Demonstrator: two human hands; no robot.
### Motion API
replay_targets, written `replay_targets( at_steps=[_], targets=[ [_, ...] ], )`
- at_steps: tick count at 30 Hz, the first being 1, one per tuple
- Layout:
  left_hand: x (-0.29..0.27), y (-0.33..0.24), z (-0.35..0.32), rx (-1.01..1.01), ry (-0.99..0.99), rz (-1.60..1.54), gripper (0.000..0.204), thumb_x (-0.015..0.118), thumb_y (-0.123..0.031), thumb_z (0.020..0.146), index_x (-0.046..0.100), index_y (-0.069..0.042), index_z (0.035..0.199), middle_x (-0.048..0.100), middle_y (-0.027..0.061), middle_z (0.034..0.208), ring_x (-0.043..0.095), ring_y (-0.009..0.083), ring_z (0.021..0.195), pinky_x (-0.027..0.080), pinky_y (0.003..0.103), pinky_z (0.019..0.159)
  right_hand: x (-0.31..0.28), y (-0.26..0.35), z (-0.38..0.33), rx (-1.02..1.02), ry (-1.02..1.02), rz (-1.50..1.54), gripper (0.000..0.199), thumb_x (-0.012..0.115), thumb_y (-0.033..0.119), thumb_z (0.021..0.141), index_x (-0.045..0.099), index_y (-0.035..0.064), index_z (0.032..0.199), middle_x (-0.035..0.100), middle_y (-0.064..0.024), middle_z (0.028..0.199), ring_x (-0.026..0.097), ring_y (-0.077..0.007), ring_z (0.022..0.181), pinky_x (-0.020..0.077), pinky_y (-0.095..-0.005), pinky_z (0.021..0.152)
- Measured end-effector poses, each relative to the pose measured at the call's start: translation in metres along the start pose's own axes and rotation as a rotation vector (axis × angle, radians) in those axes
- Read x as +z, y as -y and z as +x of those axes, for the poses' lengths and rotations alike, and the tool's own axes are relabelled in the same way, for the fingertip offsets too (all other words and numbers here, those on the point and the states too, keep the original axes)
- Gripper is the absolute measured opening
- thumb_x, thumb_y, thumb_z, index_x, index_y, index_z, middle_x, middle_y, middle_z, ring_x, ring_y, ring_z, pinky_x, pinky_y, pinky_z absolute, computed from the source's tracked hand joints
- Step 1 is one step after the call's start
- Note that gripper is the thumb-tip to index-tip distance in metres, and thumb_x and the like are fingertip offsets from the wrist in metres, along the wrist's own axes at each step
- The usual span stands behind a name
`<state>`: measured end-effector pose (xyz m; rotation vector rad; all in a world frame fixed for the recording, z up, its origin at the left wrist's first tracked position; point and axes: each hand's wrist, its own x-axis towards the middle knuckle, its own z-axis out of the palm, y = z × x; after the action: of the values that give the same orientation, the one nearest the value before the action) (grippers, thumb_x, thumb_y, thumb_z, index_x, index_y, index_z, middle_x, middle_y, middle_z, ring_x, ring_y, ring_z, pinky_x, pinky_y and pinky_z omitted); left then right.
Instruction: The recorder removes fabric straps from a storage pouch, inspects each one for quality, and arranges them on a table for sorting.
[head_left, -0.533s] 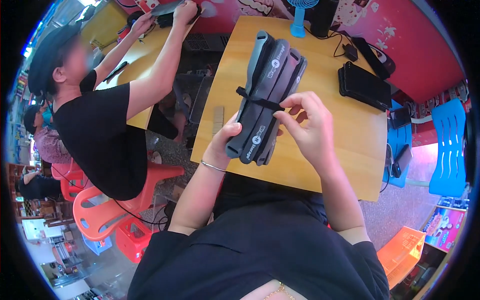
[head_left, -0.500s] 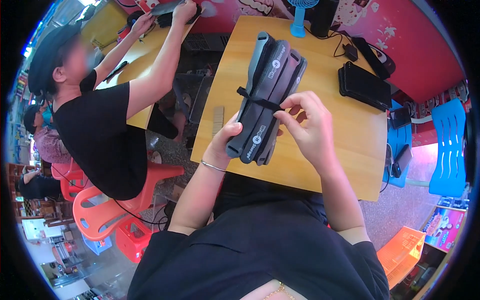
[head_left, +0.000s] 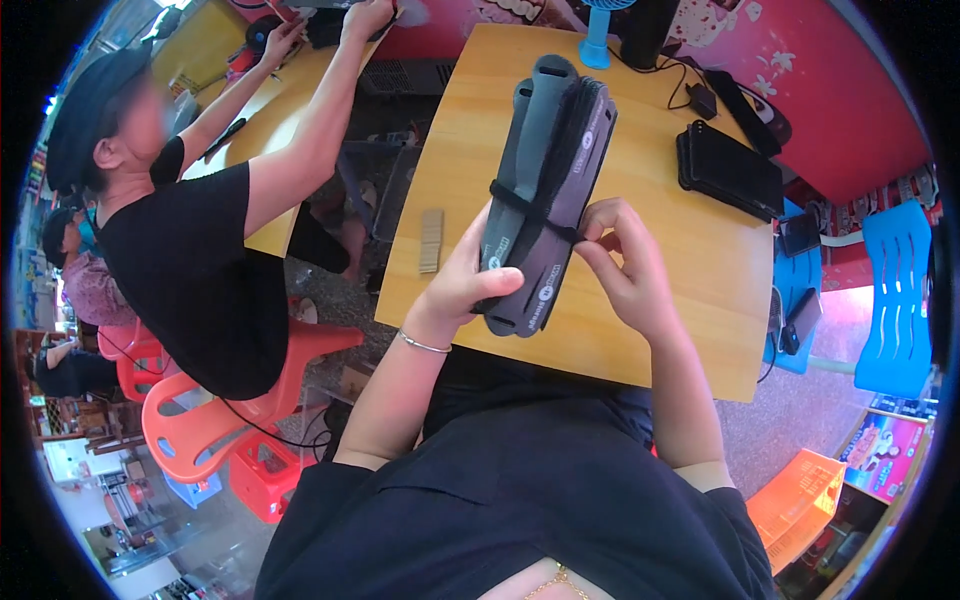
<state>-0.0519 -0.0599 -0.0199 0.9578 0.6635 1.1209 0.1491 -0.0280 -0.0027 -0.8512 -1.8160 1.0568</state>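
Turned since earlier, the grey strap bundle (head_left: 552, 145) is grasped by the left hand (head_left: 458, 284); the right hand (head_left: 632, 270) pinches its black band (head_left: 517, 203).

"What's the table (head_left: 690, 330) like?"
"Yellow, smooth, wood-look."
"What stands at its far edge?"
"1 blue fan (head_left: 597, 42), upright, with 1 black cylinder (head_left: 647, 38) just right of it."
"And on the right?"
"1 black case (head_left: 730, 172), near a small adapter (head_left: 702, 100)."
"On the left?"
"1 tan strip (head_left: 431, 241), lying near that edge, well apart from the others."
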Motion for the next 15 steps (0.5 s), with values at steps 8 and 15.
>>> replay_targets(
  at_steps=[8,15],
  targets=[
    [0.014,-0.013,0.012,0.567,-0.405,1.488,0.099,0.076,-0.015,0.059,0.024,0.004,0.140,0.051,0.0208,0.112,0.051,0.0356,0.103,0.042,0.042,0.088,-0.008,-0.012,-0.019,0.047,-0.449,0.167,0.033,0.058,0.009,0.087,0.044,0.0048,0.116,0.052,-0.0090,0.111,0.053,-0.0169,0.096,0.0445,-0.0267,0.078],
    [0.028,-0.009,0.012,0.664,-0.428,1.768,0.087,0.076,-0.016,0.060,0.035,0.003,0.135,0.052,0.0158,0.117,0.051,0.0312,0.104,0.041,0.042,0.089,0.016,-0.005,-0.016,0.204,-0.395,0.645,0.076,0.069,0.040,0.080,0.028,0.0128,0.138,0.047,-0.0135,0.127,0.049,-0.0245,0.116,0.0422,-0.0379,0.094]
  ],
)
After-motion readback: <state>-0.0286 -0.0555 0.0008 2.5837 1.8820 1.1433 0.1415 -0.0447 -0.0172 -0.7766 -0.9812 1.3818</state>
